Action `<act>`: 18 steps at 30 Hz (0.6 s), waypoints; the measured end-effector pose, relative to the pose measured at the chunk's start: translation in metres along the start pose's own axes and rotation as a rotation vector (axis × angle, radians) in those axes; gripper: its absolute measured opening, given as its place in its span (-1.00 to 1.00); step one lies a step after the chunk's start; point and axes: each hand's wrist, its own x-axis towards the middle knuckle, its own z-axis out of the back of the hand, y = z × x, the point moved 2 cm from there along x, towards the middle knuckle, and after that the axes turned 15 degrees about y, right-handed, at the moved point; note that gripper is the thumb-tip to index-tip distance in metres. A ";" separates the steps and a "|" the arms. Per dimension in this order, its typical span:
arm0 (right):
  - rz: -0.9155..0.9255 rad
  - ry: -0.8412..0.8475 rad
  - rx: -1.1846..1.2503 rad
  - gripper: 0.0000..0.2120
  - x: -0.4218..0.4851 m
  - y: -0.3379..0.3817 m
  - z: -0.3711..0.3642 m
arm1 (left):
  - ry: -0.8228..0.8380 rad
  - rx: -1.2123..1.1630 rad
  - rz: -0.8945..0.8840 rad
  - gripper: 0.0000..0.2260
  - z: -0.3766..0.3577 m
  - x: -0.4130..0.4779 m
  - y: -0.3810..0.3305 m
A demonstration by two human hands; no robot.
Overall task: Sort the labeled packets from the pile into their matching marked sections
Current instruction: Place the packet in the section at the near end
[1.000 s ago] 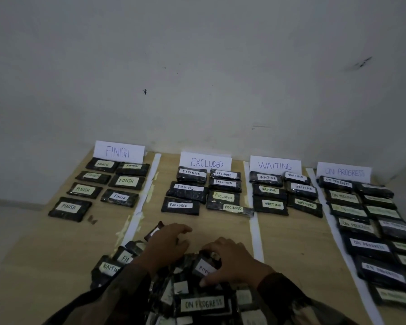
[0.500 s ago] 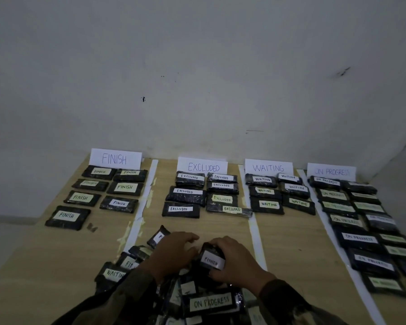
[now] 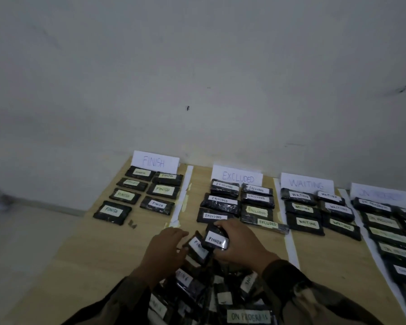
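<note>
A second ago both hands lay on the pile of black plastic packets [image 3: 209, 299] at the near edge of the pale wooden table [image 3: 85, 254]. Since then the right hand [image 3: 240, 248] has drawn one black plastic packet with a white FINISH label [image 3: 216, 240] up off the heap and towards the far side. It now hangs just in front of the nearest black EXCLUDED packet [image 3: 212, 215].

To my eye the pick is done and the carry is what remains. This packet belongs in the FINISH section [image 3: 150, 222], far left under the white paper FINISH sign [image 3: 156, 161]. That lies beyond the white tape strip [image 3: 182, 198], well apart from where the packet is now.

The right hand grips the packet from its right side, fingers curled over the far edge, with the label turned towards the person. The left hand [image 3: 164, 249] sits just to the left with its fingers bent. It is close against a second black packet with a half-hidden FIN label [image 3: 198, 248], which stands tilted at the far end of the pile. I cannot tell whether the left hand holds that second packet or only brushes it. Both dark sleeves [image 3: 291, 285] reach in from the near edge.
</note>
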 end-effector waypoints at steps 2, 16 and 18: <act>0.033 0.015 -0.003 -0.34 0.016 0.016 0.000 | 0.000 0.008 0.042 -0.56 0.005 -0.009 0.017; 0.126 0.036 -0.153 -0.42 0.140 0.095 -0.051 | -0.022 0.018 0.356 -0.55 0.015 -0.040 0.104; 0.108 0.057 -0.165 -0.40 0.153 0.100 -0.057 | 0.004 0.007 0.387 -0.54 0.012 -0.040 0.111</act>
